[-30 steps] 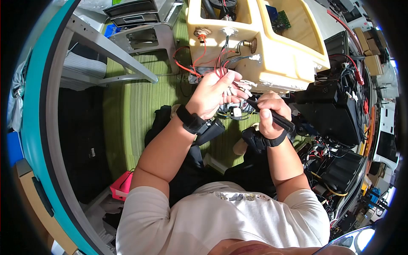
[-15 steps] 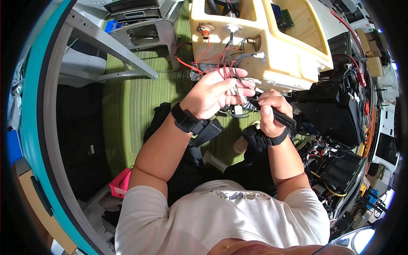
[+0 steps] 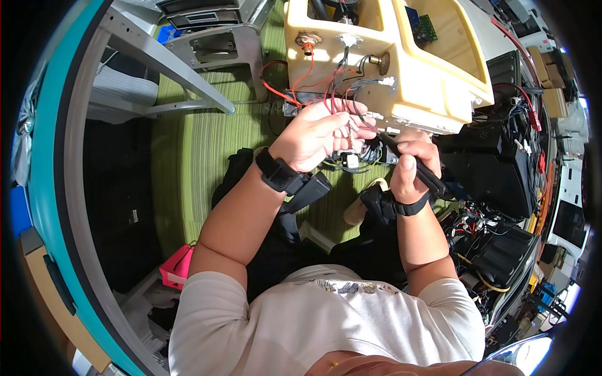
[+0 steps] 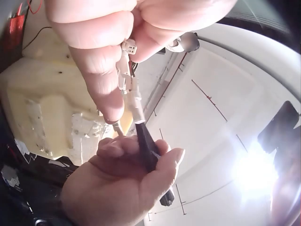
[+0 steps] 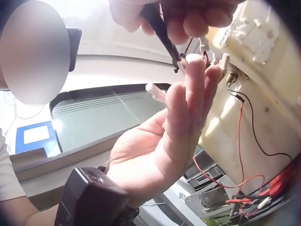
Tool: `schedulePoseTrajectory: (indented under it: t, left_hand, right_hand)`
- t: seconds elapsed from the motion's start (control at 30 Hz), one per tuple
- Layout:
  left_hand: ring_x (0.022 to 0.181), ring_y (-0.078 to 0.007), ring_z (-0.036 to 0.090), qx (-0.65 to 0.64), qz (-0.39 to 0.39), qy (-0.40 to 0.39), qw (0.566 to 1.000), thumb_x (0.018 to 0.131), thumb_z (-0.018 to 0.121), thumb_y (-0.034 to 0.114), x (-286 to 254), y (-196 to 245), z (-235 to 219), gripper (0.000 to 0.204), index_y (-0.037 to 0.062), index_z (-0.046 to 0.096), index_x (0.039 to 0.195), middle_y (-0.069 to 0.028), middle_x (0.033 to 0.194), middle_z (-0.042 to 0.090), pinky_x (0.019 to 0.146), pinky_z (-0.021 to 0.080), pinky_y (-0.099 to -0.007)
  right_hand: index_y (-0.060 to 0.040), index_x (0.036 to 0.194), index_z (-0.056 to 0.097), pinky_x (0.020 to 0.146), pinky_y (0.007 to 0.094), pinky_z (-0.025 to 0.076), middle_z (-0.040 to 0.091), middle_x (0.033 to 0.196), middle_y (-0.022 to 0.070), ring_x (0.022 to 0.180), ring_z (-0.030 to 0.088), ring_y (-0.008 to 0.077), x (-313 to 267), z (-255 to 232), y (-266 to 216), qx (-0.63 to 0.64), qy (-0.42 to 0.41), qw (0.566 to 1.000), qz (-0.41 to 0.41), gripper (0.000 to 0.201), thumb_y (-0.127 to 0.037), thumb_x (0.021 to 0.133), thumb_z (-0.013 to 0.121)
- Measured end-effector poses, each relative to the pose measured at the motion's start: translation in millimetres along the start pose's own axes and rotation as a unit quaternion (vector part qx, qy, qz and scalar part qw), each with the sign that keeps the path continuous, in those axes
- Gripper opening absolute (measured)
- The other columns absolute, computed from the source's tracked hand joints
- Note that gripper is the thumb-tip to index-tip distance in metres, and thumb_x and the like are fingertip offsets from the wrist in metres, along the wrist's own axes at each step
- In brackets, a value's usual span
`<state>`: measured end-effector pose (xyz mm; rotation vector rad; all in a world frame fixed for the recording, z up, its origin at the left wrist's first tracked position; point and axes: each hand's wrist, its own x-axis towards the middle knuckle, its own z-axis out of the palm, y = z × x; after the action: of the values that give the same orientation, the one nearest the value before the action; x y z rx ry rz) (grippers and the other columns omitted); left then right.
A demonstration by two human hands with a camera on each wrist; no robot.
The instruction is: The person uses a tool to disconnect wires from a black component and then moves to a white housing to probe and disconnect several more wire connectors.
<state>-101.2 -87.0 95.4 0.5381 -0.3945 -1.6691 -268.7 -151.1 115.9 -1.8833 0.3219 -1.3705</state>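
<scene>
My left hand [image 3: 307, 138] is palm up in the head view, below a bundle of red and black wires [image 3: 335, 78]. Its thumb and fingers pinch small white wire connectors [image 4: 123, 66], seen close in the left wrist view. Facing it, my right hand [image 3: 414, 166] grips a slim black pen-shaped tool [image 3: 429, 178]. The tool's narrow end points at the connectors; in the left wrist view a pale piece [image 4: 136, 106] overlaps that end. Behind both hands stands a cream-yellow moulded housing [image 3: 414, 103], out of which the wires hang.
A green circuit board [image 3: 428, 28] sits inside the housing. Black bins with tangled cables [image 3: 495, 244] stand at the right. A grey metal frame [image 3: 169, 66] crosses the left side above green carpet [image 3: 207, 138]. A pink box [image 3: 175, 266] lies at lower left.
My right hand has shifted right with the black tool, and its tip stands slightly farther from my left palm. My left hand still holds the connectors. The housing sits slightly farther right in view.
</scene>
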Motion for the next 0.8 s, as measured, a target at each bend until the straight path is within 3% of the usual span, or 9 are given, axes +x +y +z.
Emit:
schedulePoseTrajectory:
  t: [0.1,0.17,0.3,0.4,0.5,0.7,0.77,0.8]
  left_hand:
    - [0.096,-0.0263,0.056,0.011,-0.002,0.017,1.0,0.089,0.04,0.013,1.0,-1.7,0.4,0.025,-0.0009,0.046,0.109,-0.0185,0.109,0.054,0.079,0.048,-0.0328]
    - [0.096,-0.0262,0.056,0.021,-0.007,0.023,0.999,0.089,0.04,0.013,1.1,-0.5,1.7,0.025,-0.0009,0.046,0.109,-0.0187,0.11,0.053,0.08,0.048,-0.0332]
    - [0.097,-0.0267,0.056,0.024,-0.017,0.036,0.999,0.089,0.04,0.013,-0.3,1.7,4.7,0.025,-0.0016,0.046,0.109,-0.0198,0.111,0.052,0.083,0.047,-0.0354]
    - [0.099,-0.0277,0.055,0.021,-0.012,0.039,0.999,0.089,0.039,0.014,1.6,-1.7,2.1,0.025,-0.0019,0.046,0.108,-0.0209,0.11,0.052,0.085,0.045,-0.0371]
    - [0.101,-0.0287,0.053,0.001,-0.007,0.026,1.0,0.09,0.038,0.014,3.2,-4.5,-0.8,0.025,-0.0017,0.045,0.108,-0.0219,0.111,0.051,0.086,0.044,-0.0382]
    - [0.104,-0.0298,0.052,-0.01,-0.01,0.013,1.0,0.091,0.036,0.015,1.3,-1.6,3.2,0.026,-0.0018,0.045,0.108,-0.0224,0.112,0.05,0.087,0.044,-0.0395]
    - [0.104,-0.03,0.052,-0.015,-0.012,0.011,1.0,0.091,0.035,0.015,1.8,-2.7,1.3,0.026,-0.0019,0.045,0.108,-0.0226,0.112,0.05,0.087,0.044,-0.0395]
    - [0.104,-0.0302,0.051,-0.019,-0.014,0.009,1.0,0.091,0.035,0.014,2.2,-3.0,0.8,0.026,-0.002,0.045,0.109,-0.0229,0.113,0.05,0.086,0.044,-0.0396]
  right_hand:
    - [-0.0037,0.074,0.052,0.059,0.0308,0.041,0.054,0.065,0.0069,0.057,0.051,0.018,2.5,2.8,-0.5,0.034,-0.058,0.997,-0.044,0.007,-0.009,0.076,0.057]
    - [-0.006,0.072,0.052,0.066,0.0326,0.039,0.054,0.063,0.0032,0.056,0.051,0.017,4.7,1.0,-3.6,-0.07,-0.103,0.991,-0.053,0.007,-0.01,0.075,0.058]
    - [-0.0093,0.07,0.052,0.085,0.0372,0.033,0.054,0.061,0.0009,0.057,0.052,0.0148,2.6,-1.2,-3.7,-0.104,-0.08,0.991,0.034,0.008,-0.011,0.074,0.058]
    - [-0.0096,0.07,0.053,0.089,0.0386,0.03,0.055,0.062,0.0006,0.058,0.053,0.0146,1.7,-1.8,-3.8,-0.074,-0.086,0.993,0.026,0.008,-0.012,0.074,0.059]
    - [-0.0094,0.07,0.053,0.089,0.039,0.031,0.055,0.062,0.0004,0.058,0.053,0.0142,3.3,-0.3,-5.4,-0.097,-0.113,0.989,0.01,0.008,-0.011,0.074,0.06]
    - [-0.0102,0.07,0.053,0.089,0.0398,0.03,0.055,0.062,-0.0011,0.058,0.053,0.0142,2.3,0.7,-2.5,-0.107,-0.072,0.992,0.013,0.009,-0.01,0.073,0.061]
    - [-0.0103,0.07,0.052,0.089,0.0395,0.03,0.055,0.062,-0.0011,0.059,0.053,0.0139,5.0,-0.4,-3.2,-0.094,-0.126,0.988,-0.006,0.009,-0.01,0.073,0.061]
    - [-0.0104,0.07,0.052,0.09,0.0398,0.029,0.055,0.062,-0.0013,0.059,0.053,0.0139,3.2,1.6,-2.5,-0.103,-0.112,0.988,-0.005,0.009,-0.01,0.073,0.061]
